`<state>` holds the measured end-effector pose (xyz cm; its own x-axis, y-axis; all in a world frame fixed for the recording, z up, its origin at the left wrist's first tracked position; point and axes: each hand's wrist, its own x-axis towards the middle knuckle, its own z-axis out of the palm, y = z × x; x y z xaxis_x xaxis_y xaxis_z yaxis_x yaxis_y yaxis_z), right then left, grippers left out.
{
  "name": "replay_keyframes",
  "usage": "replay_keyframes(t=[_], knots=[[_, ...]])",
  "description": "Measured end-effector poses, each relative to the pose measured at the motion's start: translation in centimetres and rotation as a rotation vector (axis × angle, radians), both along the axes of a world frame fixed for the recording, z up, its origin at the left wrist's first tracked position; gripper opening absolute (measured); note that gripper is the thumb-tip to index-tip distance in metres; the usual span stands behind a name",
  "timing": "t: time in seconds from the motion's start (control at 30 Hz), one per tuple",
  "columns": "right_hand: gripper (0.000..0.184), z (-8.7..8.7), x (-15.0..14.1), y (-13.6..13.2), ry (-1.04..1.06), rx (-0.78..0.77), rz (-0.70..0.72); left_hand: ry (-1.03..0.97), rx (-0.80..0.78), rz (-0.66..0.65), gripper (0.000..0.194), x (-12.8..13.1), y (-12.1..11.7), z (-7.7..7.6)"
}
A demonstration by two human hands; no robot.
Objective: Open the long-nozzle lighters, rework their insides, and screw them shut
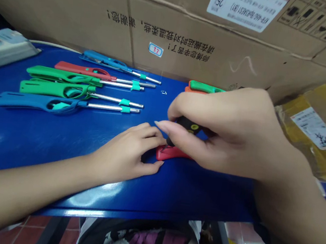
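Note:
My right hand (231, 133) is closed around a screwdriver (187, 124) with a black handle and yellow dots. Its tip points down at one end of a red lighter body (170, 152) lying on the blue table (109, 199). With thumb and fingers, my left hand (134, 150) pinches that same end. The rest of the red lighter is hidden beneath my right hand. To the left lie several long-nosed lighters, among them a blue lighter (38, 102), a green lighter (55, 89) and another red lighter (85, 71), with teal pieces on their metal tubes.
A large cardboard box (88, 26) walls off the back. Small silvery bits (164, 92) lie mid-table. Partly behind my right hand are a green lighter part (204, 86) and an orange one. A yellow-taped package (316, 131) sits right, a white device (6, 49) left.

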<state>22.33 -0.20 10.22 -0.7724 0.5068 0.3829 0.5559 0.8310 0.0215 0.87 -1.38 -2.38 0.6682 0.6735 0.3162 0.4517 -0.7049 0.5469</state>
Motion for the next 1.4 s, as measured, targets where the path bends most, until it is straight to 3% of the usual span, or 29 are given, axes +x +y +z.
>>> replay_keyframes(t=[0.1, 0.27, 0.33, 0.43, 0.53, 0.73, 0.83, 0.97, 1.23, 1.33, 1.4], knots=[[0.043, -0.33, -0.27, 0.16, 0.001, 0.075, -0.053, -0.003, -0.015, 0.005, 0.02, 0.06, -0.04, 0.15], [0.031, 0.22, 0.3, 0.15, 0.024, -0.159, 0.108, 0.006, 0.01, -0.001, 0.026, 0.02, -0.06, 0.18], [0.029, 0.33, 0.52, 0.11, 0.027, -0.185, 0.148, 0.01, 0.016, 0.001, 0.026, 0.02, -0.12, 0.17], [0.026, 0.13, 0.45, 0.12, 0.012, -0.053, 0.089, 0.015, 0.0, 0.017, 0.029, 0.09, -0.21, 0.25], [0.044, -0.11, 0.16, 0.25, -0.018, 0.063, 0.006, 0.019, -0.01, 0.028, 0.029, 0.11, -0.23, 0.32], [0.032, 0.2, 0.5, 0.35, 0.02, -0.149, 0.138, -0.002, 0.02, -0.006, 0.022, -0.14, -0.08, 0.14], [0.029, 0.03, 0.52, 0.33, 0.016, -0.061, 0.093, 0.012, 0.009, 0.007, 0.023, -0.09, -0.1, 0.16], [0.046, -0.37, 0.16, 0.38, 0.022, 0.101, 0.004, 0.032, -0.029, 0.057, 0.031, 0.05, -0.19, 0.32], [0.021, 0.47, 0.7, 0.33, 0.049, -0.288, 0.207, -0.025, -0.016, 0.007, 0.019, -0.07, -0.06, 0.29], [0.018, 0.21, 0.51, 0.28, 0.02, -0.186, 0.2, -0.006, -0.075, 0.015, 0.023, -0.02, 0.01, 0.25], [0.035, -0.04, 0.2, 0.2, -0.009, -0.086, 0.142, 0.018, -0.078, 0.015, 0.025, 0.01, 0.05, 0.28]])
